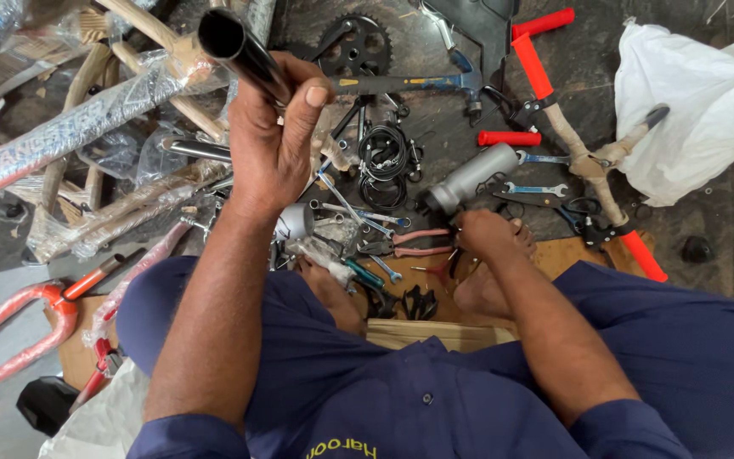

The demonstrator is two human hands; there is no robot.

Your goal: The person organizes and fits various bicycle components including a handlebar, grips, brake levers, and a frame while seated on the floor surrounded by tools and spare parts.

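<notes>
Our navy cloth sleeves nearest. Right hand [488, 234] reaches down among scattered steel spanners [533, 189] and pliers [409, 242]; we cannot tell its grip. Left hand [272, 140] clenched round glossy black metal tube [238, 47], raised above floor. Beyond: toothed chainring [355, 47], handlebar [584, 161] with ribbed red grips.

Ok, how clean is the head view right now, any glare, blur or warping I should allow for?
Head view: soft, even light, with only faint shadows under the tools. Small glare spots on the grey metal bottle and the plastic-wrapped bicycle frame. The black tube in the left hand looms large and slightly soft. Wide-angle bending shows at the edges. The right hand is sharp.
</notes>
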